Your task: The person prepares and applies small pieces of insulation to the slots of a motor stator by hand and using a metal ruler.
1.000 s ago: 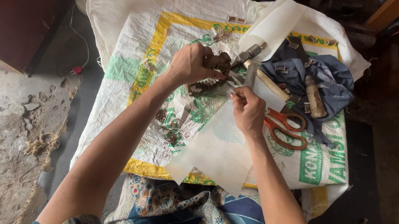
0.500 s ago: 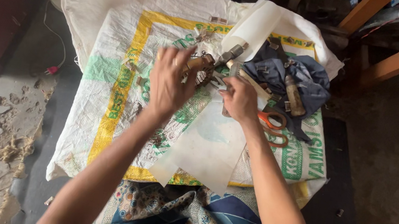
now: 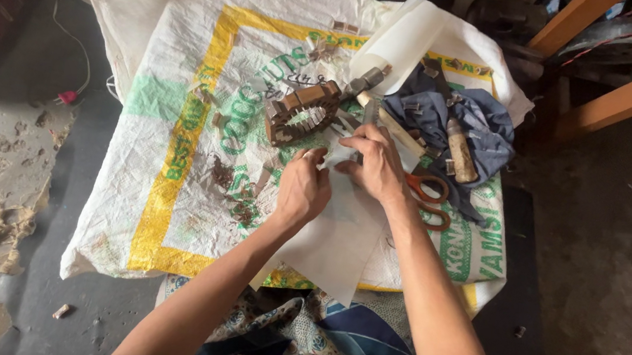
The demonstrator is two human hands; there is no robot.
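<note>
Two hands: both meet at the centre of the frame over a woven sack.
Left hand (image 3: pixel 304 188): fingers pinched on the near edge of a white paper sheet (image 3: pixel 336 239).
Right hand (image 3: pixel 376 164): fingers closed on the same sheet's upper end, just right of the left hand.
Paper sheet: runs from the hands down to the lower centre, over the sack's near edge.
Sack (image 3: pixel 180 82): white with yellow and green print, spread flat.
Ring-shaped metal part (image 3: pixel 302 112): brown, just above the left hand, untouched.
Scissors (image 3: pixel 425 198): orange-handled, right of the right hand.
Blue cloth (image 3: pixel 467 117): upper right, a wooden-handled tool (image 3: pixel 460 151) lying on it.
Paper roll (image 3: pixel 403 40): upper centre.
</note>
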